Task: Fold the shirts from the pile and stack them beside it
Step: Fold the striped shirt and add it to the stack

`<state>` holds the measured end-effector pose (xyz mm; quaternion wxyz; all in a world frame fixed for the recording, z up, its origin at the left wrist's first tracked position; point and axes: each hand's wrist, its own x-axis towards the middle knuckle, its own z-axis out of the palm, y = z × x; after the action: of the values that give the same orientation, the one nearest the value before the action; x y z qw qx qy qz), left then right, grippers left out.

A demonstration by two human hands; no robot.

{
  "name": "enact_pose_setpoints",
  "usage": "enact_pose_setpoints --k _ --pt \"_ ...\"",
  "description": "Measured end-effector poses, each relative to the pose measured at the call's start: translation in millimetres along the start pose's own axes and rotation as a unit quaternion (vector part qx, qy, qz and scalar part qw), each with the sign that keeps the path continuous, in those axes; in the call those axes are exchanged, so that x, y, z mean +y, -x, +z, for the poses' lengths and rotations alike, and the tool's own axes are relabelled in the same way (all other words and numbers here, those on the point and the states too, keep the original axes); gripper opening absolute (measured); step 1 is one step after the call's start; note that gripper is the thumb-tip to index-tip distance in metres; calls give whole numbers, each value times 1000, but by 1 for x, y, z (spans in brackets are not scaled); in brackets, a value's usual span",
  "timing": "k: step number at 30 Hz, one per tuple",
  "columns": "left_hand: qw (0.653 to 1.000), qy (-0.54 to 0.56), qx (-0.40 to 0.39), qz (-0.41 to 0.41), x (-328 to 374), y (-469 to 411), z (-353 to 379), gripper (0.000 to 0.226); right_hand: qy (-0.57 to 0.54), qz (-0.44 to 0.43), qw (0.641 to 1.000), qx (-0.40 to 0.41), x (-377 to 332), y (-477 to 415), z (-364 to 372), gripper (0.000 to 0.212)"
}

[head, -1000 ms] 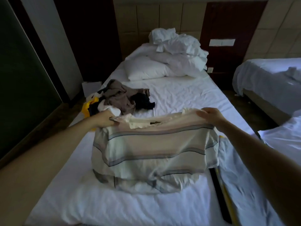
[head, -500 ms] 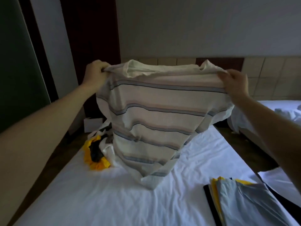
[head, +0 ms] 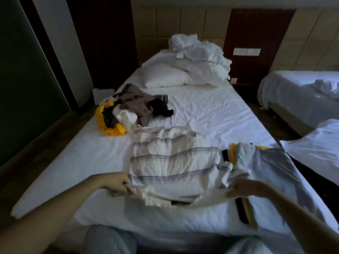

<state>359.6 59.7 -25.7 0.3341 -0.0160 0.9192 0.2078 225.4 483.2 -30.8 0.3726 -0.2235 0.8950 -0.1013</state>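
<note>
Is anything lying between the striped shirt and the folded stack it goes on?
Nothing visible does. The striped shirt lies on the bed directly beside the folded stack, its right edge reaching the stack's left side.

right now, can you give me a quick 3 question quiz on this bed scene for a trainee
1. True or false: the striped shirt lies spread on the bed.
2. Where does the folded stack sit from the striped shirt? A to its right, B to its left, C far beyond it.
3. What colour is the garment at the left edge of the unfolded pile?
Key: 1 true; 2 A; 3 yellow.
</note>
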Motion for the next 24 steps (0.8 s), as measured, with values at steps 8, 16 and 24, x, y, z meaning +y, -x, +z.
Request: enact_pose_setpoints --k 8,16,24 --pt "997 22 -61 -31 -1 -29 25 34 -11 -21 996 -85 -7 -34 31 5" --pt "946 240 189 -110 -8 -86 -7 30 -230 0 943 239 -15 -94 -2 27" --pt "855 336 253 -304 -29 -143 12 82 -431 124 856 258 15 -147 10 58"
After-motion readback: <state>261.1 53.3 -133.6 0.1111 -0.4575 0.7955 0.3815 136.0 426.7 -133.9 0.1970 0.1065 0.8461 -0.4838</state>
